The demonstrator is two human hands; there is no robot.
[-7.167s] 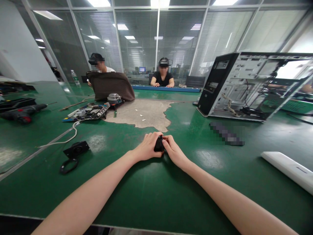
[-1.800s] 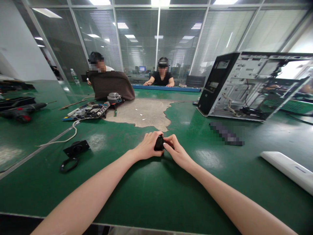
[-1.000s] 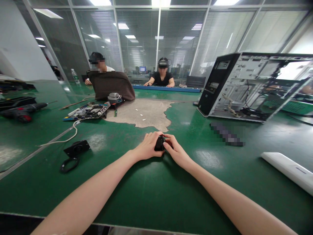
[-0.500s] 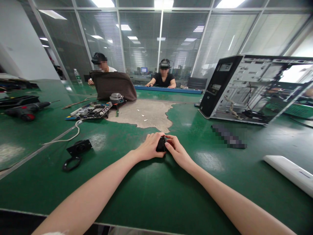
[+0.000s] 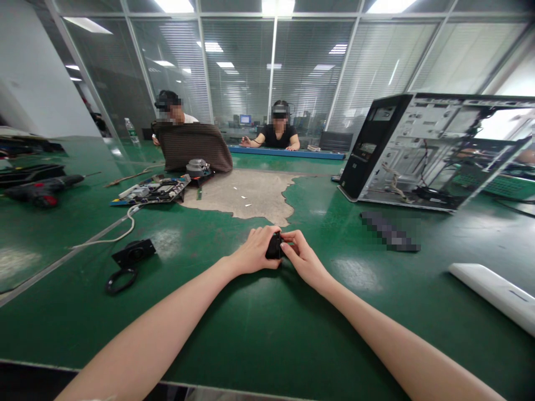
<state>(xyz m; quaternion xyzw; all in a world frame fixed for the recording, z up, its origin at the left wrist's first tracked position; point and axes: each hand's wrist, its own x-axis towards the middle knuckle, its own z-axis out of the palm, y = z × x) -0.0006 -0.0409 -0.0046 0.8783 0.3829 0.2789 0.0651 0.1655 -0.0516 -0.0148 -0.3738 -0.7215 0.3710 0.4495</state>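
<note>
Between my hands is a small black boxy part [image 5: 273,247], held low over the green table [image 5: 251,340]. My left hand [image 5: 258,249] wraps round it from the left, thumb below and fingers above. On its right edge, the fingertips of my right hand [image 5: 298,250] are pinched. Much of the part is covered by my fingers, so I cannot make out its exact kind. Off to the left lie a black block with a round opening [image 5: 134,252] and a black ring [image 5: 121,280].
An opened computer case [image 5: 376,150] stands at the right, with a blurred dark strip [image 5: 388,231] and a white casing [image 5: 493,292] nearer. Leftward are a circuit board [image 5: 150,190], a white cable [image 5: 125,233] and a power drill [image 5: 45,189]. Two people sit across the table.
My hands stay on the black part with almost no visible movement. Across the table, the person in black has raised one hand. The view has shifted very slightly.
</note>
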